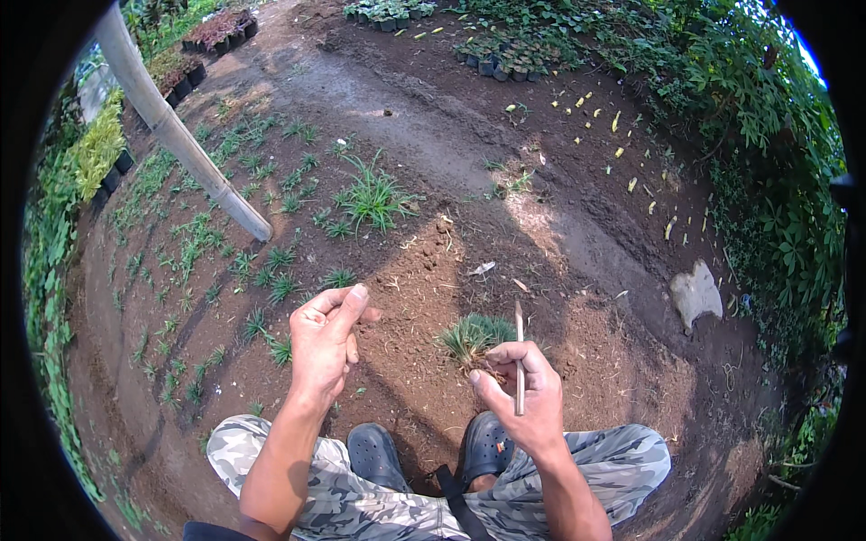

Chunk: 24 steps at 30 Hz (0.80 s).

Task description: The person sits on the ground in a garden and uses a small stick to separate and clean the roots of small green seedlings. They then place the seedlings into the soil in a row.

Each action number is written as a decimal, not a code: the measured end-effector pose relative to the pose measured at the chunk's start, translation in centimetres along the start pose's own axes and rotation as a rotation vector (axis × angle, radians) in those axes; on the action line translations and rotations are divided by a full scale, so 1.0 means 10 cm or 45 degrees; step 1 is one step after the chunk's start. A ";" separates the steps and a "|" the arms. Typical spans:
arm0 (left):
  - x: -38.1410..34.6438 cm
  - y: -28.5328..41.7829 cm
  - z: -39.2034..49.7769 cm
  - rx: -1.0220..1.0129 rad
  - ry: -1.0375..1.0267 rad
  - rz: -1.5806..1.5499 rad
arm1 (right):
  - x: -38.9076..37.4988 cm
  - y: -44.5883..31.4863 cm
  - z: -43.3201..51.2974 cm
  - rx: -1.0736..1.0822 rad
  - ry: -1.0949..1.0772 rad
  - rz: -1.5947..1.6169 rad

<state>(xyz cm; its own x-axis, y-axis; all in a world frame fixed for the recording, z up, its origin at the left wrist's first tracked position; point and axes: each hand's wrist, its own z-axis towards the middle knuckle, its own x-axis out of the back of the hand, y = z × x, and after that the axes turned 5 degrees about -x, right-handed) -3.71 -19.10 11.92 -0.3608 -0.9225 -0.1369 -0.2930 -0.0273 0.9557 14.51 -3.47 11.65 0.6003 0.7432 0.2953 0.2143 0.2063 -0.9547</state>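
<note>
My left hand (329, 338) is raised over the soil, thumb and index finger brought close together; I cannot tell whether anything small is between them. In my right hand (524, 385) a thin pointed stick (519, 358) is held upright across the fingers. The thumb and fingertips of that hand are at the root end of a clump of grass seedlings (470, 336), which lies on the brown soil just beyond it. Small grass tufts (281, 287) grow in rows in the soil to the left of my left hand.
A bamboo pole (183, 145) stands in the ground at upper left. A larger grass plant (375, 196) grows ahead. Potted seedlings (504, 61) stand at the top, with yellow cuttings (616, 122) near them. A pale stone (697, 295) lies right. My dark clogs (377, 454) are below.
</note>
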 end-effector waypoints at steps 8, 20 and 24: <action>-0.38 -0.36 -0.49 0.056 -0.594 -0.013 | -0.11 0.07 -0.01 0.841 0.293 -0.460; -0.36 -0.39 -0.48 0.137 -0.480 -0.356 | 0.01 0.02 -0.01 0.807 0.108 -0.093; -0.35 -0.40 -0.46 0.121 -0.418 -0.370 | 0.13 -0.03 0.02 0.688 0.164 0.075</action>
<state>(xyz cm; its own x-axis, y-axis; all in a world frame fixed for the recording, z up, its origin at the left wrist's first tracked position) 2.85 -17.53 9.77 -0.5088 -0.7101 -0.4866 -0.4986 -0.2177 0.8390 15.13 -2.43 12.35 0.6959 0.6865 0.2106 -0.2274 0.4889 -0.8422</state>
